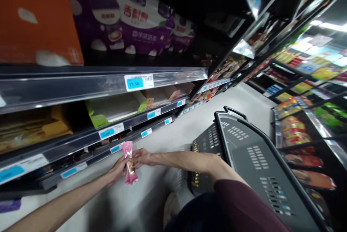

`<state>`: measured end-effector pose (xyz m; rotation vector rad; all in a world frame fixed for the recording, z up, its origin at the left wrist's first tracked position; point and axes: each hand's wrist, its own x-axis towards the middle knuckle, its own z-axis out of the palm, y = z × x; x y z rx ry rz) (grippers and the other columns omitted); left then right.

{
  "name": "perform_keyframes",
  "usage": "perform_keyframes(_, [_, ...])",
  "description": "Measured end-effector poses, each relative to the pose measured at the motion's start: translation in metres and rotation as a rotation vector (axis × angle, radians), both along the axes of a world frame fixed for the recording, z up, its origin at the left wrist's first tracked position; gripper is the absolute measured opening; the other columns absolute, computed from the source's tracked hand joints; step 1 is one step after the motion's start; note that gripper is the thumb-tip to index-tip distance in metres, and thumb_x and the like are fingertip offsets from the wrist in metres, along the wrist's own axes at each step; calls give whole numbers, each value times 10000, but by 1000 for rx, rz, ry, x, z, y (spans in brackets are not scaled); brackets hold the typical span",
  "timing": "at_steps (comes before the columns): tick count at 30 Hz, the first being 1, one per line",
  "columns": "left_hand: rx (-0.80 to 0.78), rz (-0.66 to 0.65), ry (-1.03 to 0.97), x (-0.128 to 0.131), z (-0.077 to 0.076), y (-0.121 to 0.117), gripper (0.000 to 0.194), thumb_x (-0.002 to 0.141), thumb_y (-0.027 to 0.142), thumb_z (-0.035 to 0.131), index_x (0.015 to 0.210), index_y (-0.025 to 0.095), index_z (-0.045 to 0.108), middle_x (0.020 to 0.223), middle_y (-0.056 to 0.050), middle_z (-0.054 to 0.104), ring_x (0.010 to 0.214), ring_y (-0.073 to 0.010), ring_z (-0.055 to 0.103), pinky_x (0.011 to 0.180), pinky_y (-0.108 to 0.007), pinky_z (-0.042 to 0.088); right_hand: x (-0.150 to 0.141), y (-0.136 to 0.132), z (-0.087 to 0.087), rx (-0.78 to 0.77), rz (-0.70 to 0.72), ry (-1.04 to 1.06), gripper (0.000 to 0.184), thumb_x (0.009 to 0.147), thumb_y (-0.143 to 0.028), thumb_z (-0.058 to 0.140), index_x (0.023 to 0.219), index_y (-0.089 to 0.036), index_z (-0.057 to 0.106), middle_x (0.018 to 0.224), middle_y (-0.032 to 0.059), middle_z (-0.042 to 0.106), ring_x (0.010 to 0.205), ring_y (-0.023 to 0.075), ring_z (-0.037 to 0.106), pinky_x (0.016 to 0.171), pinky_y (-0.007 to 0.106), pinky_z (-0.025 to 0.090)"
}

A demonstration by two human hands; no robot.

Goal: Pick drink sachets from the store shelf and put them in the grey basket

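A slim pink snack packet (pixel 130 167) with crimped ends is held upright in front of the lower shelves. My left hand (pixel 119 169) grips it from the left, with the fingers closed on its edge. From the other side, my right hand (pixel 142 156) has its fingers closed on the same packet. What is inside cannot be seen, though a small golden picture shows on the wrapper. Just behind the packet runs the lowest shelf edge with its blue and white price tags (pixel 116 148).
A dark grey shopping basket (pixel 238 136) with slotted walls stands at my right. Purple boxes (pixel 146 34) and an orange box (pixel 38 18) fill the upper left shelf. Green open cartons (pixel 99 120) sit below. Across the aisle, a rack holds colourful packets (pixel 295 130).
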<state>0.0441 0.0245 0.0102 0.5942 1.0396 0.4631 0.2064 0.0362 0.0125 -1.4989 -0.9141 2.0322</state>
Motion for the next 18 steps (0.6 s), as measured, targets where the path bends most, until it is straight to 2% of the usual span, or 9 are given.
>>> perform_keyframes(4, [35, 4, -5, 2, 3, 0, 597, 724, 524, 699, 1200, 197, 546, 851, -56, 663, 785, -219, 613, 723, -338, 501, 6, 10, 6, -31, 132, 28, 327, 508, -274, 878, 699, -178, 631, 621, -53, 636, 606, 112, 619, 707, 327, 583])
perform_keyframes(6, [44, -41, -17, 6, 8, 0, 698, 705, 591, 690, 1255, 199, 515, 956, -84, 674, 883, -248, 619, 748, -363, 516, 12, 17, 16, -2, 223, 64, 311, 511, -291, 875, 699, -194, 647, 640, -52, 653, 620, 118, 633, 695, 303, 582])
perform_keyframes(8, [46, -131, -77, 11, 15, 0, 738, 723, 676, 620, 1292, 220, 507, 1136, -111, 655, 1057, -282, 588, 799, -384, 518, 23, 27, 34, 57, 345, 80, 336, 499, -306, 879, 730, -192, 662, 683, -40, 679, 645, 132, 654, 660, 273, 577])
perform_keyframes(10, [48, -244, -170, 18, 23, -2, 789, 747, 756, 513, 1336, 233, 485, 1289, -122, 597, 1164, -293, 545, 851, -398, 506, 42, 39, 60, 126, 472, 38, 378, 475, -309, 888, 732, -162, 652, 678, -24, 686, 638, 145, 661, 608, 248, 567])
perform_keyframes(12, [40, -315, -223, 25, 29, -3, 883, 747, 806, 439, 1423, 241, 375, 1337, -138, 568, 1138, -287, 564, 857, -408, 496, 71, 55, 92, 184, 550, -44, 389, 490, -323, 881, 707, -131, 621, 648, -9, 681, 603, 147, 656, 576, 241, 559])
perform_keyframes(15, [23, -399, -167, 33, 29, -5, 1020, 707, 847, 421, 1480, 213, 222, 1206, -167, 643, 966, -268, 626, 767, -381, 493, 127, 76, 150, 209, 586, -178, 377, 528, -321, 857, 726, -113, 614, 677, 12, 688, 612, 155, 663, 590, 262, 570])
perform_keyframes(18, [55, -547, -134, 36, 20, -7, 998, 693, 866, 400, 1413, 176, 346, 1068, -164, 693, 875, -252, 639, 693, -334, 472, 186, 85, 209, 269, 498, -336, 351, 529, -282, 844, 731, -116, 609, 648, -14, 657, 624, 152, 658, 591, 275, 575])
